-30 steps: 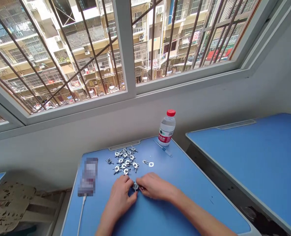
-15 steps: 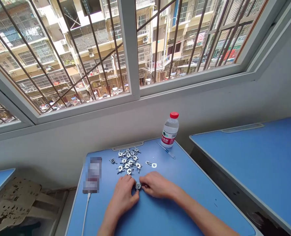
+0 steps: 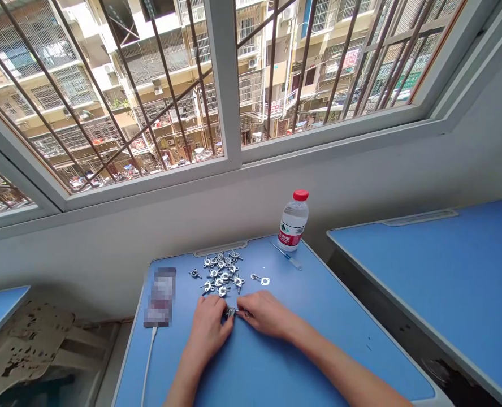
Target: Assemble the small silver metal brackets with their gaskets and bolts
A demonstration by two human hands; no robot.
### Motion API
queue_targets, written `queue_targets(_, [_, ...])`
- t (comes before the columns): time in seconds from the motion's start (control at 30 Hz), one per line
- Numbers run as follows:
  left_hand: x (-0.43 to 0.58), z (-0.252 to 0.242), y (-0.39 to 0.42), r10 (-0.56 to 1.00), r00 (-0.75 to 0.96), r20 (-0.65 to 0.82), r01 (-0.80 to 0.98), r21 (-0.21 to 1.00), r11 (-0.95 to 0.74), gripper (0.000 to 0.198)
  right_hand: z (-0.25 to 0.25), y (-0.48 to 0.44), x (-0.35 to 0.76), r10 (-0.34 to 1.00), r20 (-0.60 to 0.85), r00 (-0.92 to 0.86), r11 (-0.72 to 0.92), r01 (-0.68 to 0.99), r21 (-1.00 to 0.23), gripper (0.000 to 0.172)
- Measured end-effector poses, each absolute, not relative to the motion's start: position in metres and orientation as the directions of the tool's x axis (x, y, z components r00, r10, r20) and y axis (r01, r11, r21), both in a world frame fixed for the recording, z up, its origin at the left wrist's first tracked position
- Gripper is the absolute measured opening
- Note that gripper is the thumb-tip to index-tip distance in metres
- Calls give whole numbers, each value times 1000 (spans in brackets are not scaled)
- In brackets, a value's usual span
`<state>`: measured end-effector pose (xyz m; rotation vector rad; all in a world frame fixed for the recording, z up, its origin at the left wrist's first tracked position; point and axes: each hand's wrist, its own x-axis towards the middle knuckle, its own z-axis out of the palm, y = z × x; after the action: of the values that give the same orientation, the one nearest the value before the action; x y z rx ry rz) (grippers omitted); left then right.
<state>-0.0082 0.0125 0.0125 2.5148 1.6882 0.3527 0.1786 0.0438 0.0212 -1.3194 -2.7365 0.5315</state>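
A small silver metal fitting (image 3: 231, 312) is pinched between the thumb and fingers of my left hand (image 3: 211, 319), low over the desk. My right hand (image 3: 263, 314) is closed at the fitting's right side, its fingertips pinching something small and thin that I cannot make out. Just beyond my hands lies a heap of similar metal fittings (image 3: 223, 276), flat plates with rings and short pins. To the right of the heap lie a loose eye-ended pin (image 3: 255, 277) and a flat plate with a hole (image 3: 265, 281).
On the blue desk (image 3: 319, 350), a phone (image 3: 161, 297) with a white cable (image 3: 149, 356) lies at left. A red-capped water bottle (image 3: 293, 221) stands at the back right, with a pen (image 3: 287, 256) beside it. Another desk (image 3: 437, 265) stands to the right, a barred window ahead.
Both hands have shifted slightly left with the fitting, which has turned in my left fingers. The view has tilted a little. The heap and loose parts lie as before.
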Motion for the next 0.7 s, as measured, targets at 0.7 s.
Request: queue_targets(0.7, [-43, 11, 35, 930, 58, 364, 809, 528, -257, 22, 24, 63, 194, 889, -117, -442, 395, 872, -291, 18])
